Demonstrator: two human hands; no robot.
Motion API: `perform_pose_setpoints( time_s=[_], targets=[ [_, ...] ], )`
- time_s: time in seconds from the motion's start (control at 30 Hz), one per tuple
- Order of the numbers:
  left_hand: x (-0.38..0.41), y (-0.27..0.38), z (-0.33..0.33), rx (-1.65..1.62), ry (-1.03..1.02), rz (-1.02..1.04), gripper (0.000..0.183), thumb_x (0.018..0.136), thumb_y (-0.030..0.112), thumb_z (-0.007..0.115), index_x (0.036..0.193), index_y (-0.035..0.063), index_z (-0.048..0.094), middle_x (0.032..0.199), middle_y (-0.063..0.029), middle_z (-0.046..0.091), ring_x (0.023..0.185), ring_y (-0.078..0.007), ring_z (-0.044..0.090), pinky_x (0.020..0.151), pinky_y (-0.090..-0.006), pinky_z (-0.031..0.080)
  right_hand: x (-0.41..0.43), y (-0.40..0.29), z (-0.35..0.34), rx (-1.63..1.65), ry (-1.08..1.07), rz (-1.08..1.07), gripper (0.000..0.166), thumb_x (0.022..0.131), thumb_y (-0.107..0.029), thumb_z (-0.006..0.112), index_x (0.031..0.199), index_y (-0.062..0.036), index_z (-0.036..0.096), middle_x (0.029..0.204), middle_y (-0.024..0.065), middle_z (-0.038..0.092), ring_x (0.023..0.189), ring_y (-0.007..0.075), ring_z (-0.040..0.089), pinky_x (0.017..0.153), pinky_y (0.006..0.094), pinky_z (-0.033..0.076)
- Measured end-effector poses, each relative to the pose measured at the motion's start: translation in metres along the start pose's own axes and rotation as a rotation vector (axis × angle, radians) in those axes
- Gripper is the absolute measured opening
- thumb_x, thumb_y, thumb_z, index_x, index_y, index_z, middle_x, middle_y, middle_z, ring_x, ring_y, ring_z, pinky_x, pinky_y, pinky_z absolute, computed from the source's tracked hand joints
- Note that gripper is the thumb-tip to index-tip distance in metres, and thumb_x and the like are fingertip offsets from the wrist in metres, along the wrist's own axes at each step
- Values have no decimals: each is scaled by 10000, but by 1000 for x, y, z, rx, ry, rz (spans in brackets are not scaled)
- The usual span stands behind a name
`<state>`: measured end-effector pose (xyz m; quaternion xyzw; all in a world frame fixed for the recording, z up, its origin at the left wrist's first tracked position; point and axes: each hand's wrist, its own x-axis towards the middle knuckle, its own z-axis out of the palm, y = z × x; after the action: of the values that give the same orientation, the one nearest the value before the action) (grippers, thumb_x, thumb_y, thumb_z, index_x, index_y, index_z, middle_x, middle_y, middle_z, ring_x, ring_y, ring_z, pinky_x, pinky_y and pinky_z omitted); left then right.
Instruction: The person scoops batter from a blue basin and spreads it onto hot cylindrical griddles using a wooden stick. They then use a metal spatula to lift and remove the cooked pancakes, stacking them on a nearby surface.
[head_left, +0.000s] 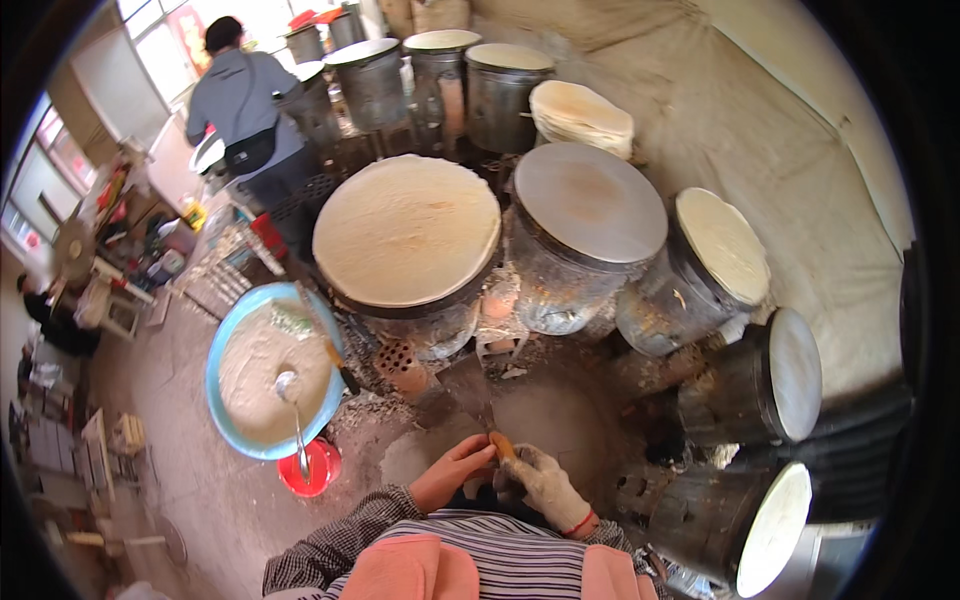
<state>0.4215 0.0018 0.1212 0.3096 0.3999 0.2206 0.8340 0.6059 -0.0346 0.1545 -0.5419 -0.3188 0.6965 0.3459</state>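
Observation:
My right hand (541, 480), in a whitish work glove, is closed on the wooden handle of a wide metal scraper (471, 390), whose blade points away from me. Bare, my left hand (456, 469) touches the handle's upper end with thumb and fingers; whether it grips is unclear. Beyond the blade stand round griddles on drum stoves: one bears a large pale flatbread (409, 229), while the griddle beside it (591, 202) shows a bare grey top with a brownish patch. At the left, a blue basin (214, 367) holds thick batter and a metal ladle (298, 427).
A red bucket (309, 469) stands under the basin's edge. More drum stoves curve round to the right, some with pale rounds on top. Stacked flatbreads (581, 112) lie behind the griddles. A co-worker (244, 105) stands at the back left. A perforated brick (403, 367) is near the blade.

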Motion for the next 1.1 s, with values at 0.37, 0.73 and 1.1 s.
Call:
perform_pose_setpoints(
  time_s=[0.37, 0.73, 1.1],
  targets=[
    [-38, -18, -34, -161, 243, 98, 296, 990, 242, 466, 1215, 59, 522, 1218, -64, 547, 1136, -190, 532, 932, -341, 450, 106, -58, -33, 65, 125, -129, 256, 943, -258, 517, 1076, -49, 578, 649, -3, 542, 482, 86, 473, 430, 223, 361],
    [-30, 21, -115, -213, 171, 135, 269, 982, 252, 477, 1173, 72, 540, 1176, -51, 569, 1090, -171, 548, 907, -309, 458, 107, -80, -2, 19, 231, -105, 272, 934, -258, 518, 1067, -25, 567, 639, 3, 516, 474, 79, 438, 426, 213, 323],
    [42, 119, -136, 877, 430, 759, 235, 868, 128, 616, 1071, 21, 561, 1002, -87, 584, 914, -244, 567, 813, -313, 449, 130, -101, 46, 17, 260, -72, 273, 921, -273, 510, 990, -15, 565, 627, -5, 493, 467, 75, 433, 418, 218, 320]
  ],
)
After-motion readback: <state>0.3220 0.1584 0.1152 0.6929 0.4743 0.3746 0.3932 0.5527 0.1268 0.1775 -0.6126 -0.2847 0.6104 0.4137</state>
